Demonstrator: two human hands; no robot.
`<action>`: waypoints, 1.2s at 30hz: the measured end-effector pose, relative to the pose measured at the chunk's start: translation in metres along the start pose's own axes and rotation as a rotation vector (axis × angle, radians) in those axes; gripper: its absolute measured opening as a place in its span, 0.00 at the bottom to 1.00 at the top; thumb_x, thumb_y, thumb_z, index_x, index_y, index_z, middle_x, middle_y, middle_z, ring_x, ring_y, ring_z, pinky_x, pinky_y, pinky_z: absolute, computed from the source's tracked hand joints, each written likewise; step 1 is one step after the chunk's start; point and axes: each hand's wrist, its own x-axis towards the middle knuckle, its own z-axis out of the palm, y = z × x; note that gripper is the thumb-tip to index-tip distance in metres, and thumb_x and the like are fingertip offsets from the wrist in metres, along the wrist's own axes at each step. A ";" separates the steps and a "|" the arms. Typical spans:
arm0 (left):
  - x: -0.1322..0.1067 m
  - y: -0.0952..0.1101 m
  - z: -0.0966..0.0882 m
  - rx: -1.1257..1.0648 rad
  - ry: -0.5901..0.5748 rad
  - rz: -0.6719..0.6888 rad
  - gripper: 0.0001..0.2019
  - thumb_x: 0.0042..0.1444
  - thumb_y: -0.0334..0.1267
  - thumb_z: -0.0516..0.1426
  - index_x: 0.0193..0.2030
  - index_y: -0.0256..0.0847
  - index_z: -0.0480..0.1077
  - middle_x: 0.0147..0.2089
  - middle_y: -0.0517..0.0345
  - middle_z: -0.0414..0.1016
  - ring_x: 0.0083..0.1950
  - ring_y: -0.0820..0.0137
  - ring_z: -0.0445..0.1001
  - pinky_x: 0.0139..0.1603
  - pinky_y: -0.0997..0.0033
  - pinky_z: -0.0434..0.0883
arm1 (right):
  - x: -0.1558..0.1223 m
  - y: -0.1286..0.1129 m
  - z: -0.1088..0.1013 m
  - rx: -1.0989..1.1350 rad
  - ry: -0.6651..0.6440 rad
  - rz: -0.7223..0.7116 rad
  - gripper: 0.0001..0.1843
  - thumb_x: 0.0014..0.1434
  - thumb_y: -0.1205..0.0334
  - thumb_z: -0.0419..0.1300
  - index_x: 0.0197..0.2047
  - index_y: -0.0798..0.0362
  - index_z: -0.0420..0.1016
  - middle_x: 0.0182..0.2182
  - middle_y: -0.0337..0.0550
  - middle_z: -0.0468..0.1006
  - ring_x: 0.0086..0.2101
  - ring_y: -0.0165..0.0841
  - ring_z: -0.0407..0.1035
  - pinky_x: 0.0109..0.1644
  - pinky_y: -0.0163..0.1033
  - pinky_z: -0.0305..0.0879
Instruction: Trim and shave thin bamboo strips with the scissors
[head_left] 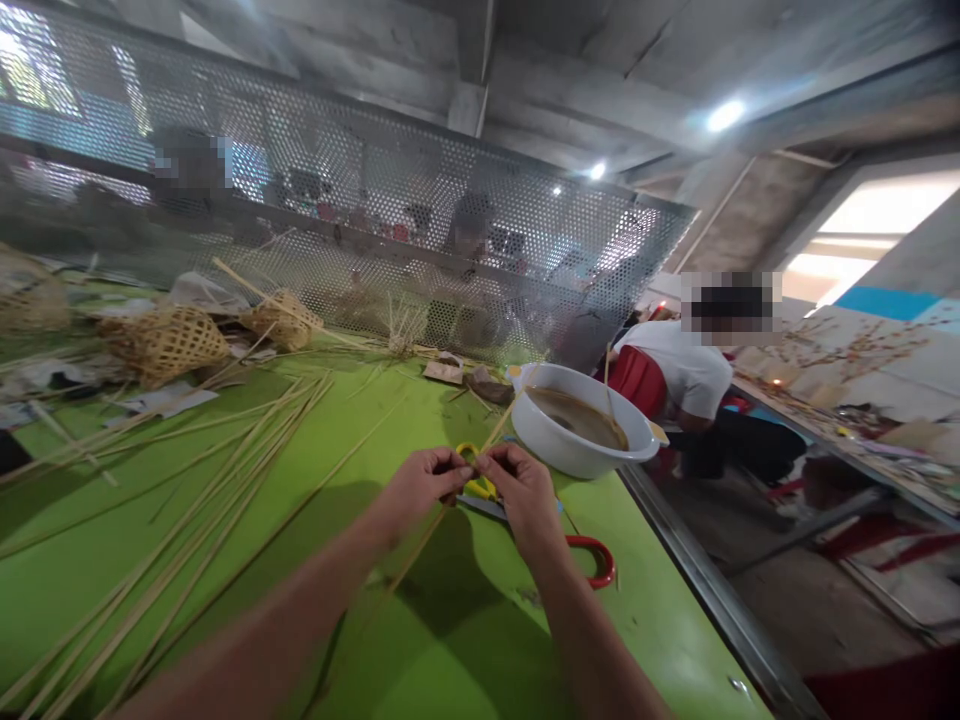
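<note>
My left hand (427, 478) and my right hand (517, 485) meet fingertip to fingertip above the green table, each pinching a thin bamboo strip (420, 547). The strip slants from lower left, through my fingers, towards the basin at upper right. Just behind and below my hands is a yellow-handled tool (480, 488), partly covered by my fingers; its kind is hard to tell. A red handle (602, 562), like that of scissors, shows to the right of my right wrist. Several long bamboo strips (247, 470) lie to the left of my hands.
A white basin (517, 425) of brownish water stands near the right edge of the green table (645, 650). Woven baskets (161, 340) and scraps lie at the far left. A perforated metal screen (360, 200) runs along the back. One person (667, 365) sits at right.
</note>
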 end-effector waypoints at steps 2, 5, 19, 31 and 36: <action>0.000 -0.001 0.002 0.006 0.021 0.003 0.15 0.46 0.49 0.63 0.27 0.38 0.70 0.21 0.65 0.64 0.22 0.77 0.60 0.27 0.75 0.58 | 0.000 0.002 -0.001 -0.009 0.005 0.005 0.15 0.49 0.51 0.65 0.26 0.54 0.71 0.19 0.32 0.65 0.22 0.26 0.54 0.25 0.33 0.50; -0.001 -0.002 0.006 -0.002 0.063 0.028 0.13 0.48 0.46 0.62 0.27 0.37 0.70 0.21 0.64 0.64 0.23 0.77 0.58 0.27 0.74 0.57 | -0.001 0.001 -0.003 -0.053 0.014 0.003 0.14 0.50 0.52 0.64 0.26 0.54 0.70 0.19 0.32 0.64 0.22 0.26 0.53 0.25 0.33 0.49; -0.002 -0.003 0.008 -0.054 0.063 0.009 0.12 0.47 0.46 0.62 0.27 0.38 0.70 0.22 0.64 0.63 0.24 0.76 0.58 0.28 0.73 0.56 | -0.008 -0.006 0.004 -0.048 0.074 -0.006 0.14 0.51 0.52 0.63 0.24 0.53 0.68 0.18 0.32 0.62 0.22 0.26 0.52 0.24 0.33 0.49; 0.000 -0.006 0.008 -0.143 0.032 0.014 0.13 0.46 0.46 0.63 0.27 0.37 0.70 0.21 0.66 0.62 0.22 0.78 0.56 0.26 0.74 0.52 | -0.011 -0.010 0.004 -0.009 0.075 0.008 0.14 0.50 0.53 0.63 0.24 0.52 0.66 0.18 0.30 0.60 0.22 0.25 0.51 0.25 0.33 0.48; 0.000 -0.002 0.009 -0.161 0.048 -0.014 0.15 0.42 0.48 0.65 0.26 0.37 0.70 0.20 0.66 0.62 0.22 0.78 0.55 0.24 0.74 0.51 | -0.011 -0.007 0.004 -0.027 0.079 0.011 0.14 0.51 0.52 0.63 0.25 0.52 0.66 0.18 0.30 0.59 0.21 0.26 0.50 0.24 0.33 0.47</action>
